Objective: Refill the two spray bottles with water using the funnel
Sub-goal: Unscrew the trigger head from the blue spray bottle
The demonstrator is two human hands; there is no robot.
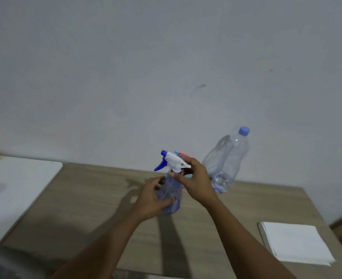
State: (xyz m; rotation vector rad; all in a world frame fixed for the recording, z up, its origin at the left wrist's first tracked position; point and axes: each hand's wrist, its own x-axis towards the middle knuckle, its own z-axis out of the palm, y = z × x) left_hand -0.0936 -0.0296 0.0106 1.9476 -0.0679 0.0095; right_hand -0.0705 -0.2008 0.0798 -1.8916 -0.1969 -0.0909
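Beneath both hands, a wood-grain table set against a plain wall. Far out to the left of the left hand, a white board along the table's edge. Just beyond the right hand, a large clear water bottle with a blue cap, upright and close to the wall (water level hard to read through the plastic). Nearer the body and well to the right of the right hand, a flat paper stack.

Between the hands, upright, on the table or just above it (cannot tell which), the blue spray bottle with its trigger head on. Left hand wrapped round the body, fingers and thumb curled on the clear plastic. Right hand pinching at the collar under the white trigger head, thumb in front. Behind the right hand's fingers, mostly hidden, the pink spray bottle. No funnel in view.

Probably light, since it looks near empty. Thin walls, likely to dent under a hard squeeze. Smooth, and slippery once wet. Best held low round the body for steadiness, with the twist applied at the collar, not at the trigger or nozzle.
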